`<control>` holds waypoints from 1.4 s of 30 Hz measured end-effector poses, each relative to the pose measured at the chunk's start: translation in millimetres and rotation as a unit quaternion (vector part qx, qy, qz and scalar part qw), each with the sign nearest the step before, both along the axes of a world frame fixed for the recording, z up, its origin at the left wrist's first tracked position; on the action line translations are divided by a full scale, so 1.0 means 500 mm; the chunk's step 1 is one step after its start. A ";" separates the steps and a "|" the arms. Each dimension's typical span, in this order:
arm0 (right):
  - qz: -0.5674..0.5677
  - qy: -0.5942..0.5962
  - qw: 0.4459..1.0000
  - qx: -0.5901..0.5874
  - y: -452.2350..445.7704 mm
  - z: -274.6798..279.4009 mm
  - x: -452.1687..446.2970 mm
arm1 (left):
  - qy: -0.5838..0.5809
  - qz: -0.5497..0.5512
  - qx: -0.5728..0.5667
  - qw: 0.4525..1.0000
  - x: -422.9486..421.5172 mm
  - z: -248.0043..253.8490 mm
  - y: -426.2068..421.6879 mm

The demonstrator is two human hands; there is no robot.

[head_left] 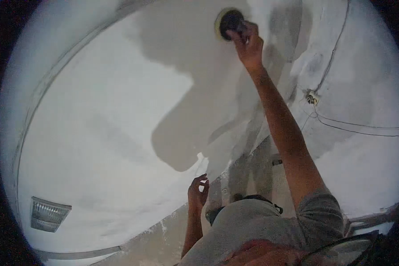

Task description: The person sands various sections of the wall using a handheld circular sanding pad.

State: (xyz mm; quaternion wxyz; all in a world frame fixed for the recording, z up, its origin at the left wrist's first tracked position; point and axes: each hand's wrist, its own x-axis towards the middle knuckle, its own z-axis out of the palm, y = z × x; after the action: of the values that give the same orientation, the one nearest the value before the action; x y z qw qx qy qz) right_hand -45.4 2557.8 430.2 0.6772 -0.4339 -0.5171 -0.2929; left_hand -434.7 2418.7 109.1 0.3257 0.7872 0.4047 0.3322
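Observation:
My right hand [249, 44] is raised high on a stretched arm. It grips a round dark pad with a pale yellowish rim [229, 24], held flat against or very close to the whitish surface [119, 88]; I cannot tell whether they touch. My left hand [198, 191] is lower, nearer my body. Its fingers are loosely curled, with a gap between thumb and fingertips through which the pale background shows, and I see nothing held in it. Broad grey shadows fall across the surface around my arm.
An open electrical box [312, 97] with loose wires [354, 126] sits right of my arm. A rectangular light fixture [51, 214] is at lower left. A rougher grey-beige area [164, 232] borders the white surface. Grey trim [82, 254] runs along the lower left.

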 end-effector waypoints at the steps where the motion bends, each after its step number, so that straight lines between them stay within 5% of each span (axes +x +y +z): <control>1: -0.032 -0.013 0.999 0.009 0.010 0.014 0.033 | 0.005 -0.003 -0.005 1.000 0.011 0.003 -0.001; 2: -0.048 -0.011 0.994 0.099 0.034 0.035 0.064 | 0.006 -0.004 -0.005 1.000 0.018 0.011 0.003; 4: -0.039 0.102 0.989 0.104 0.039 0.056 0.127 | -0.011 0.018 -0.025 0.999 0.034 0.027 0.002; 8: -0.114 0.104 0.979 0.130 0.043 0.040 0.138 | -0.041 0.008 0.037 0.998 0.056 0.003 0.012; 10: -0.033 0.065 0.995 0.072 0.013 0.023 0.095 | -0.017 0.012 0.004 1.000 0.077 0.010 0.010; 14: -0.092 0.151 0.983 -0.040 0.015 0.042 0.190 | 0.027 -0.006 0.040 0.999 0.085 0.034 0.024; 15: -0.143 0.058 0.985 0.082 0.051 0.041 0.264 | 0.015 -0.001 0.045 0.999 0.090 0.044 0.027; 18: -0.050 0.147 0.980 0.120 0.052 0.058 0.240 | -0.007 0.008 0.054 0.998 0.102 0.045 0.041; 20: -0.044 0.144 0.983 0.101 0.014 0.062 0.188 | -0.019 0.009 0.058 0.998 0.110 0.033 0.054; 23: -0.126 -0.024 0.991 0.039 0.003 0.057 0.204 | -0.021 0.003 0.009 1.000 0.126 0.024 0.061; 27: -0.025 0.134 0.988 0.077 0.004 0.099 0.258 | -0.016 -0.017 0.007 1.000 0.143 0.036 0.057; 32: -0.006 0.102 0.994 0.035 0.003 0.080 0.214 | -0.050 -0.004 -0.059 0.997 0.168 0.005 0.061; 34: -0.052 -0.048 0.994 0.083 0.015 0.076 0.256 | -0.056 -0.037 -0.015 0.998 0.180 -0.045 0.076; 36: -0.136 -0.013 0.989 0.064 0.018 0.079 0.297 | -0.072 -0.054 -0.014 0.996 0.195 -0.069 0.079; 38: -0.054 0.065 0.994 0.071 0.011 0.088 0.276 | -0.006 -0.046 -0.031 0.998 0.197 -0.039 0.067; 42: -0.005 0.008 1.000 -0.018 -0.021 0.021 0.220 | -0.052 -0.035 -0.042 0.997 0.208 -0.087 0.068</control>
State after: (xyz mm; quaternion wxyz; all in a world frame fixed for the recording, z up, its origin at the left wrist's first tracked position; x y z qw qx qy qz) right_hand 64.8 2547.4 440.6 0.6714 -0.4511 -0.5149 -0.2837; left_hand -330.8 2452.5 65.7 0.3901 0.7684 0.3729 0.3439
